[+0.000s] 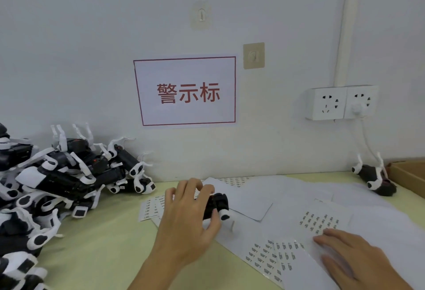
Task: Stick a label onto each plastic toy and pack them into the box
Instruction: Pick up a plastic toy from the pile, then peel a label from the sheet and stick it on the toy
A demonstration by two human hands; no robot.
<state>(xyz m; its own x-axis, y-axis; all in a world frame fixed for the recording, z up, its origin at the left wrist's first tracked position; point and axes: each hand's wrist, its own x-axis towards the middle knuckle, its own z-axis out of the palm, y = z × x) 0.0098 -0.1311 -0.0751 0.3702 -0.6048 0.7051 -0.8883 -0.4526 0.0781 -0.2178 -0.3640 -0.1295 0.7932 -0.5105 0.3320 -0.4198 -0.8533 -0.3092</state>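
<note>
Big pile of toys [57,181] sits far left on the counter [103,243]. Left hand [186,218] has its grip clamped on one black-and-white toy [218,204] mid-counter, right hand [358,259] rests flat, fingers apart, on the label sheets [319,220], box [409,174] far right.

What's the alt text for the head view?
Left hand grips a black-and-white plastic toy above label sheets on a green table; right hand rests on the sheets. Toy pile at left, cardboard box at right.
</note>
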